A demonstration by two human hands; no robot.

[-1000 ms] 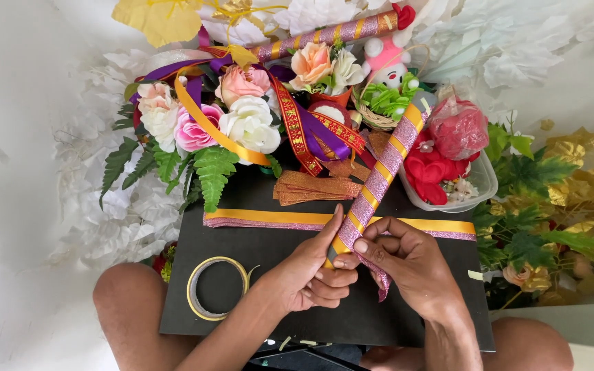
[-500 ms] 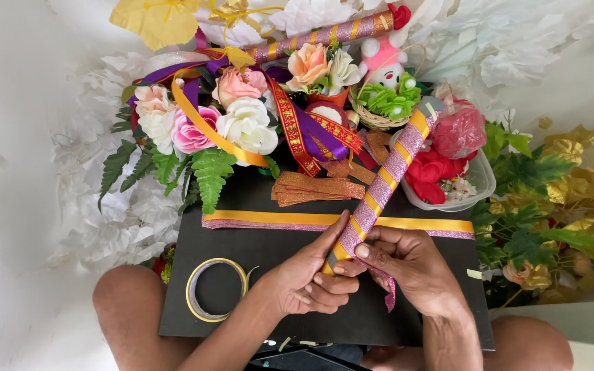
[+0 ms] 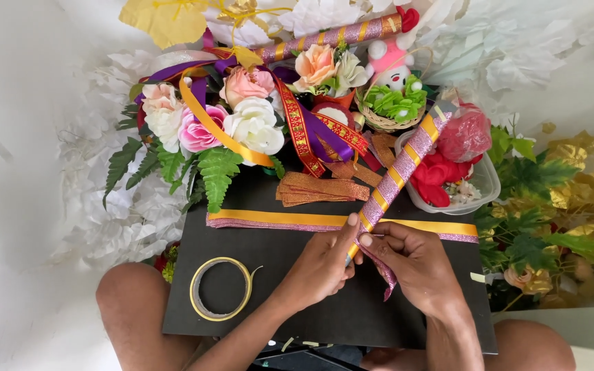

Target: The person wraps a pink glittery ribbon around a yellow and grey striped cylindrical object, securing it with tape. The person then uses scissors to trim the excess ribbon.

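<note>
**Wrapping ribbon up the stick**

My left hand (image 3: 324, 264) and right hand (image 3: 417, 264) are close together, both pinched on the lower end of the ribbon-wrapped stick (image 3: 397, 175), which slants up and away over the black board (image 3: 297, 302) on my lap. I judge I'm mid-wrap: the loose pink glitter tail (image 3: 379, 271) hangs under my right fingers, and the next turn needs tension and an even overlap. A ring of yellow tape (image 3: 220, 288) lies to the left. Beyond, a flat gold-and-pink ribbon strip (image 3: 276, 220) crosses the board. Farther off, a clear plastic tub (image 3: 486, 182) holds red petals; no labels are legible.
</note>
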